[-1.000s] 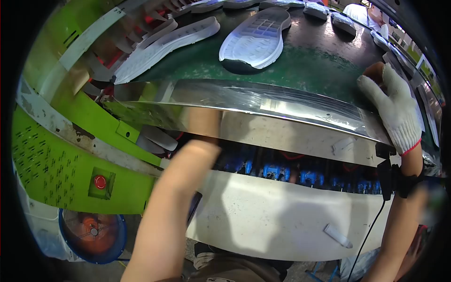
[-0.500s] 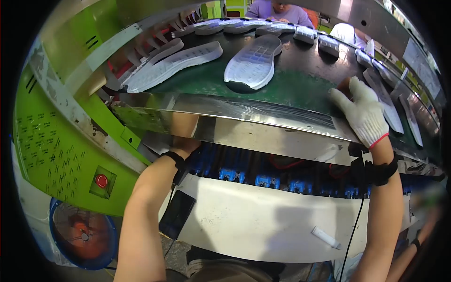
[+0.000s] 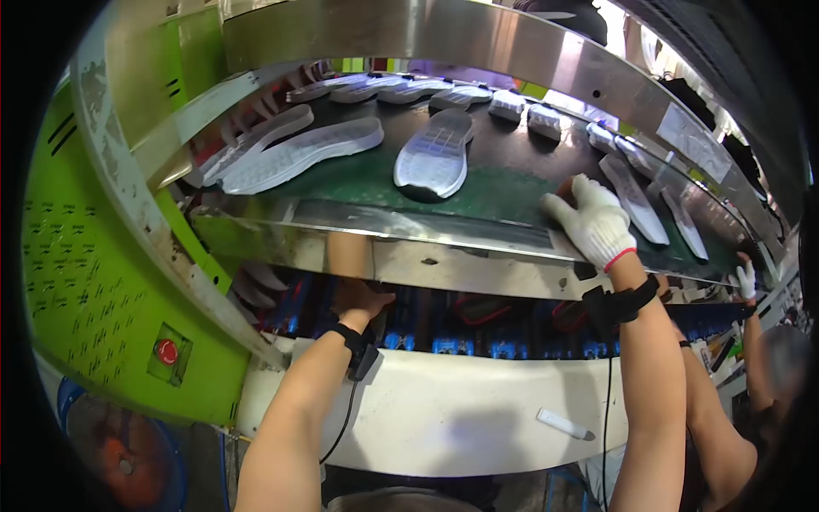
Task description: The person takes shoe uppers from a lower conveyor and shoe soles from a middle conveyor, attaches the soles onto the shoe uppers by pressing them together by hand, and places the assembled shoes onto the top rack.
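Head view. My right hand, in a white knit glove, lies over the near edge of the green conveyor surface, its thumb set apart from the fingers, so partly open. A brownish patch shows between thumb and fingers; I cannot tell what it is or whether it is gripped. Just right of this hand lies a long shoe sole, with a narrow sole beyond it. Well to the hand's left lies a broad white sole; farther along its far side runs a row of soles.

My left hand, bare, reaches beneath the metal rim, thumb pointing right; its fingers are too shaded to tell their opening or any hold. Above it, on the conveyor, rests a long white sole. Blue fittings lie below and right of it. A white tube rests on the pale panel, below my right hand.
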A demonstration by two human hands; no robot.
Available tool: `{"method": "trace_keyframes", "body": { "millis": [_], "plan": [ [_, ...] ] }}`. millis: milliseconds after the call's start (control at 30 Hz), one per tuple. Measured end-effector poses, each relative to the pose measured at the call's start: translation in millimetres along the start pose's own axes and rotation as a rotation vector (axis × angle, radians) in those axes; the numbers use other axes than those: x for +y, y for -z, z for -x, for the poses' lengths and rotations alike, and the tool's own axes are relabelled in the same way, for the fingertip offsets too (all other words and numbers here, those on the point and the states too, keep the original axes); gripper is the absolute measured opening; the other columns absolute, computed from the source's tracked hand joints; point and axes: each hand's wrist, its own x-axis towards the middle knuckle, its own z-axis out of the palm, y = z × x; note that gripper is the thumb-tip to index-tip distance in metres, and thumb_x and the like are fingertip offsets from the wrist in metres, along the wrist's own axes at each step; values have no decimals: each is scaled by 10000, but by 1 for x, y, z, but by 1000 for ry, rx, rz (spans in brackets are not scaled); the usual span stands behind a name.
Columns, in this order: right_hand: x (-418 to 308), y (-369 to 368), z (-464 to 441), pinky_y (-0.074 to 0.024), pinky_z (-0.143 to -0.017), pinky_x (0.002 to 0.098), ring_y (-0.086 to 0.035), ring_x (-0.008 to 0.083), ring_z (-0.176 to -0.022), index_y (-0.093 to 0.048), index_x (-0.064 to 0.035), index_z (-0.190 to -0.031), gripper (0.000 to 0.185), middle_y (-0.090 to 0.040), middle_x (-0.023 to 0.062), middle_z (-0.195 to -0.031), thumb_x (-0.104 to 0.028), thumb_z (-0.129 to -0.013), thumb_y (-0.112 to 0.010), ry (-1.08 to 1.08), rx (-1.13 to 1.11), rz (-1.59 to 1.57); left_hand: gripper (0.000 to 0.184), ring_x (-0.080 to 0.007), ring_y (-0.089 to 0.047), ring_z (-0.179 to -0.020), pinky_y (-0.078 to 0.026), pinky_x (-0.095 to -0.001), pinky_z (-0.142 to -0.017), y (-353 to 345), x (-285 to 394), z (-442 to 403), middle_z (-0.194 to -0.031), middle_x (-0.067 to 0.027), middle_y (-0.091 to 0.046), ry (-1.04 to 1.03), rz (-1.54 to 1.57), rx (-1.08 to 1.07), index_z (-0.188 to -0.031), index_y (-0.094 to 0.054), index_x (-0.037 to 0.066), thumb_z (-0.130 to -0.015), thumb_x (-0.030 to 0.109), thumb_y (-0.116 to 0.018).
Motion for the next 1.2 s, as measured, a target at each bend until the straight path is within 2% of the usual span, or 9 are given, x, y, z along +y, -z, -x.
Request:
{"method": "trace_keyframes", "body": {
  "millis": [100, 233, 533, 767, 833, 867, 900, 1033, 1200],
  "plan": [
    [-6, 2, -1, -536, -957, 481, -695, 399, -1068, -724, -37, -1060, 491, -726, 224, -1080, -515, -956, -679, -29, -27, 6, 1161, -365, -584, -1361, -475, -411, -1143, 0, -14, -22, -1477, -214, -595, -268, -116, -27, -1512, -482, -6, -615, 550, -967],
    [-9, 5, 2, -535, -975, 478, -693, 391, -1096, -730, -31, -1094, 515, -726, 218, -1122, -523, -953, -679, -26, -1, -27, 772, -287, -663, -1232, -527, -403, -1048, 7, -41, -71, -1330, -187, -699, -601, 433, -307, -1297, -696, 22, -665, 376, -966],
    [-12, 10, -1, -541, -989, 463, -691, 382, -1125, -714, -42, -1100, 511, -728, 219, -1134, -528, -962, -633, -62, -96, -59, 713, -284, -699, -1154, -555, -391, -988, -1, -7, -34, -1263, -152, -732, -125, 98, -112, -1280, -709, 22, -711, 381, -945],
    [-11, 11, 1, -537, -989, 470, -680, 386, -1144, -715, -46, -1103, 512, -720, 226, -1157, -529, -959, -625, -56, -73, -101, 669, -282, -727, -1093, -576, -381, -942, 23, 5, -9, -1212, -125, -757, 25, 473, -440, -1267, -719, 21, -747, 385, -929],
    [-13, 8, 4, -534, -990, 481, -680, 396, -1127, -716, -43, -1139, 530, -719, 234, -1151, -533, -954, -633, -41, -11, -113, 620, -250, -740, -1057, -597, -377, -875, 76, 30, 55, -1151, -171, -772, -134, 394, -636, -1201, -734, -76, -776, 336, -922],
    [-14, 5, 4, -533, -991, 486, -680, 400, -1127, -715, -45, -1145, 535, -719, 239, -1149, -538, -951, -640, -11, -14, -104, 973, -310, -655, -1257, -528, -371, -1057, 107, 37, 78, -1389, -274, -658, -192, 39, -702, -1389, -632, -70, -669, 517, -923],
    [-14, 4, 1, -532, -992, 492, -679, 404, -1126, -714, -47, -1150, 539, -719, 244, -1148, -542, -947, -646, 17, -1, -92, 1085, -382, -644, -1260, -544, -407, -1040, 115, 36, 116, -1373, -327, -621, -412, -160, -307, -1444, -583, -31, -587, 531, -939],
    [-49, 7, 11, -506, -1066, 483, -657, 412, -1207, -689, -17, -1287, 658, -710, 257, -1239, -547, -896, -696, 309, 83, -264, 970, -400, -598, -1121, -493, -510, -923, 135, 10, 219, -1211, -226, -599, -1217, 14, -101, -1423, -517, 31, -600, 327, -938],
    [-143, -12, 3, -515, -1045, 489, -665, 419, -1176, -705, -45, -1227, 594, -712, 245, -1215, -565, -943, -656, 565, 1, -231, 997, -367, -586, -1043, -475, -460, -935, 98, -30, 270, -1168, -183, -585, -1334, 296, 131, -1390, -589, -15, -537, 310, -988]
  ]
}}
